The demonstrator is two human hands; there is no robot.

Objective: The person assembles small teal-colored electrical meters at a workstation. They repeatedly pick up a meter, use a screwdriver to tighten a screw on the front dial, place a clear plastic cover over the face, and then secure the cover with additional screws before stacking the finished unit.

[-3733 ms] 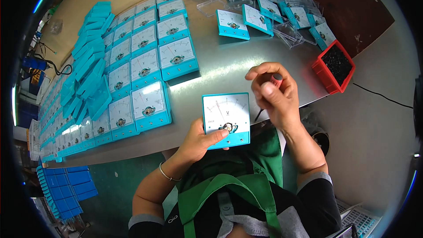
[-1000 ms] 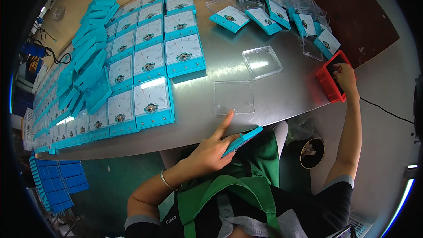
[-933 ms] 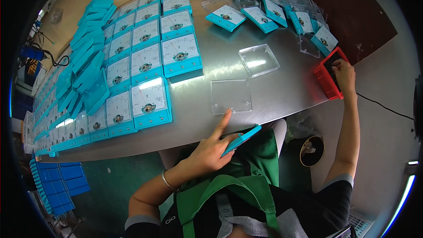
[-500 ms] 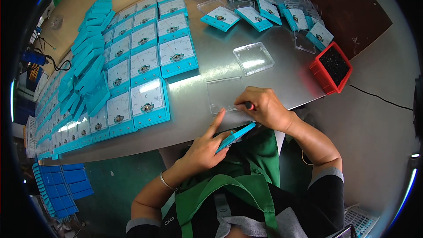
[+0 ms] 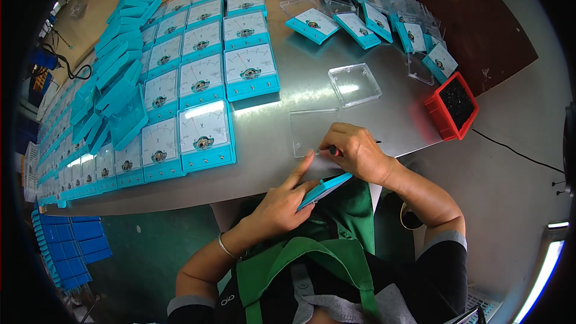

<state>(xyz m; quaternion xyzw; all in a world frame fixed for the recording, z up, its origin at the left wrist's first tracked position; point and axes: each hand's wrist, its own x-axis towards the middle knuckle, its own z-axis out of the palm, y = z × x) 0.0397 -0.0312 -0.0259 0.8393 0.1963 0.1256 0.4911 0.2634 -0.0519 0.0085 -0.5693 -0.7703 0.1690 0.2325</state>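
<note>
My left hand (image 5: 277, 207) is closed on a turquoise voltmeter (image 5: 324, 190), tilted edge-up near the table's front edge; its face is mostly hidden from view. My right hand (image 5: 358, 153) is closed around a slim tool with a red-and-dark handle (image 5: 335, 150), which looks like a screwdriver. A dark tip of it shows past the knuckles. The right fingertips are bent down at the near edge of a clear plastic cover (image 5: 309, 125) lying on the table, and the left thumb points toward them. Whether the fingertips pinch anything small is hidden.
Rows of turquoise voltmeters (image 5: 204, 126) fill the left, with a heap of turquoise housings (image 5: 123, 78) on top. Another clear cover (image 5: 355, 86) lies ahead. Loose meters (image 5: 312, 24) and covers pile up at the far right. A red bin (image 5: 444, 125) of small black parts stands at the right edge.
The view has shifted slightly, so the table things sit a little differently. My right hand has turned the tool, and its dark tip now shows. My left hand keeps its hold on the voltmeter.
</note>
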